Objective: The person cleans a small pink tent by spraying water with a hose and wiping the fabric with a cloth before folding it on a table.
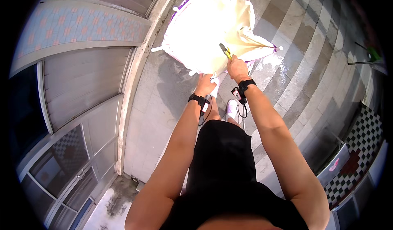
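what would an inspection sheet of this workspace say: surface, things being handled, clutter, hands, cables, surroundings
surface: tiled floor, striped in grey and tan, with shiny, wet-looking patches right of the fabric
things: pale fabric piece with white tips around its edge, sunlit; yellow-and-black tool, exact kind unclear
clutter: green item near the right edge, too small to identify
left hand: at the fabric's near edge; grip unclear
right hand: closed around the tool
cables: left wrist cable and right wrist cable, both black, hanging in loops
surroundings: panelled wall at left, checkered surface at right
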The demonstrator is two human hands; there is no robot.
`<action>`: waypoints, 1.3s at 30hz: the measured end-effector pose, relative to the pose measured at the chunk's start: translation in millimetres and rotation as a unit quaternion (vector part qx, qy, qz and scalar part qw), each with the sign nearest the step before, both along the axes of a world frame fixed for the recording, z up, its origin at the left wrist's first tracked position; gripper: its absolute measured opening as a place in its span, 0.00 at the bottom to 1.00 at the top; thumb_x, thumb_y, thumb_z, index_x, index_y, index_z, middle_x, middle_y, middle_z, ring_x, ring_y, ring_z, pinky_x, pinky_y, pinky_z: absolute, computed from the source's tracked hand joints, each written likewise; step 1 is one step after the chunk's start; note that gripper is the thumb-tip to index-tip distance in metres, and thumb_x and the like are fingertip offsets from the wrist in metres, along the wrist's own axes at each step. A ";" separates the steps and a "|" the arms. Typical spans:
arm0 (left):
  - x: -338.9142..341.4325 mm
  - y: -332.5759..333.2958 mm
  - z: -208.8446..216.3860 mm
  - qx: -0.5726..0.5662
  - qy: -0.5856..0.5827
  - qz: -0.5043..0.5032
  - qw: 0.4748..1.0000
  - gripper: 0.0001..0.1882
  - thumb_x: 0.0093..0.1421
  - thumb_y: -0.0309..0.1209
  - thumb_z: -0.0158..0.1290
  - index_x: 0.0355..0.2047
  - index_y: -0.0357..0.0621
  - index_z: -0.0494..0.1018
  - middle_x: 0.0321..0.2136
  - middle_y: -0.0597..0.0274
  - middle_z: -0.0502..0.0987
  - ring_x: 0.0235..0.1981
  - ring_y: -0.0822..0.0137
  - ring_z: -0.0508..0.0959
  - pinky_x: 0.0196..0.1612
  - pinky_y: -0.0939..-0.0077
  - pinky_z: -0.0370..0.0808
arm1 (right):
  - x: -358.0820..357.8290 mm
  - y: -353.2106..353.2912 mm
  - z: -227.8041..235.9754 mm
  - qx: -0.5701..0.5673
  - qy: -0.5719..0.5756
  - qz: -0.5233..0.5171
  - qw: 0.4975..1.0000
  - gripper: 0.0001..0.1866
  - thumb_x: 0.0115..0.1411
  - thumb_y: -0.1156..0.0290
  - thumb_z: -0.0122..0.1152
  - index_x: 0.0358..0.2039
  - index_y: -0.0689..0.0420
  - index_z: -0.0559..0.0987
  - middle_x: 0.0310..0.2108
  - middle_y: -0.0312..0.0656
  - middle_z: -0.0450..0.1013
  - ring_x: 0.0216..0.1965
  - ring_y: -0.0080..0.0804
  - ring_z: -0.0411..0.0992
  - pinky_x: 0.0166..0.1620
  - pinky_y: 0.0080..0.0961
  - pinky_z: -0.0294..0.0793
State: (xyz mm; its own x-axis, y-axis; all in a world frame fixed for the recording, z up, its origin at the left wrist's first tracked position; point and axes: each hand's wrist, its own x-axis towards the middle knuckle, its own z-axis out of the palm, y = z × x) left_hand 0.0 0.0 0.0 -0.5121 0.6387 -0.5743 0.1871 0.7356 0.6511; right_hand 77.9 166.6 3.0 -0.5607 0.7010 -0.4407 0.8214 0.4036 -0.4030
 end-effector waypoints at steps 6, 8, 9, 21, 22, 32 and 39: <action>-10.3 -15.7 2.1 -0.134 -0.050 -0.195 0.970 0.21 0.54 0.32 0.53 0.48 0.38 0.76 0.39 0.45 0.81 0.41 0.51 0.81 0.48 0.60 0.76 | 24.9 -28.6 -15.6 0.019 -0.050 -0.025 0.998 0.17 0.67 0.57 0.46 0.40 0.59 0.72 0.26 0.58 0.77 0.31 0.56 0.78 0.36 0.49 0.76; -35.4 -8.8 -11.7 -0.167 -0.189 -0.151 0.956 0.20 0.55 0.32 0.52 0.47 0.36 0.76 0.35 0.47 0.82 0.36 0.56 0.82 0.43 0.63 0.77 | 29.5 -41.7 -15.8 0.018 -0.059 -0.030 0.998 0.16 0.68 0.58 0.45 0.39 0.58 0.72 0.24 0.58 0.76 0.30 0.56 0.78 0.34 0.50 0.76; -47.6 3.9 -16.1 -0.176 -0.258 -0.126 0.942 0.20 0.55 0.31 0.51 0.47 0.35 0.77 0.33 0.48 0.82 0.33 0.58 0.83 0.40 0.65 0.78 | 31.7 -41.6 -14.7 0.020 -0.066 -0.035 0.997 0.15 0.67 0.58 0.46 0.39 0.58 0.72 0.24 0.57 0.76 0.29 0.57 0.77 0.33 0.50 0.76; -108.7 142.8 -162.6 -0.235 0.123 -0.148 0.953 0.38 0.59 0.32 0.47 0.69 0.42 0.50 0.67 0.47 0.55 0.70 0.50 0.49 0.70 0.62 0.49 | 37.7 -29.0 -2.4 0.044 -0.095 -0.060 0.993 0.13 0.67 0.60 0.48 0.43 0.56 0.70 0.18 0.54 0.75 0.22 0.56 0.76 0.25 0.49 0.76; -103.7 148.6 -167.3 -0.236 0.129 -0.147 0.952 0.38 0.58 0.31 0.48 0.69 0.42 0.50 0.67 0.48 0.56 0.70 0.49 0.50 0.70 0.62 0.50 | 39.5 -26.7 -2.3 0.046 -0.101 -0.065 0.992 0.13 0.67 0.61 0.49 0.43 0.56 0.70 0.18 0.54 0.75 0.22 0.55 0.76 0.25 0.48 0.76; -94.2 114.3 -154.9 -0.005 0.004 -0.211 0.978 0.31 0.56 0.31 0.56 0.61 0.40 0.64 0.55 0.46 0.71 0.60 0.50 0.67 0.63 0.63 0.62 | 51.7 2.7 -21.0 0.051 -0.097 -0.060 0.992 0.15 0.64 0.60 0.52 0.44 0.56 0.75 0.21 0.54 0.76 0.24 0.55 0.77 0.28 0.47 0.76; -168.0 -24.7 -88.5 -0.052 0.226 0.089 0.969 0.24 0.58 0.19 0.49 0.57 0.34 0.65 0.51 0.41 0.72 0.55 0.47 0.72 0.58 0.60 0.68 | 45.3 12.1 -18.9 0.029 -0.112 -0.063 0.991 0.15 0.64 0.58 0.51 0.43 0.56 0.75 0.25 0.56 0.77 0.29 0.57 0.78 0.34 0.48 0.78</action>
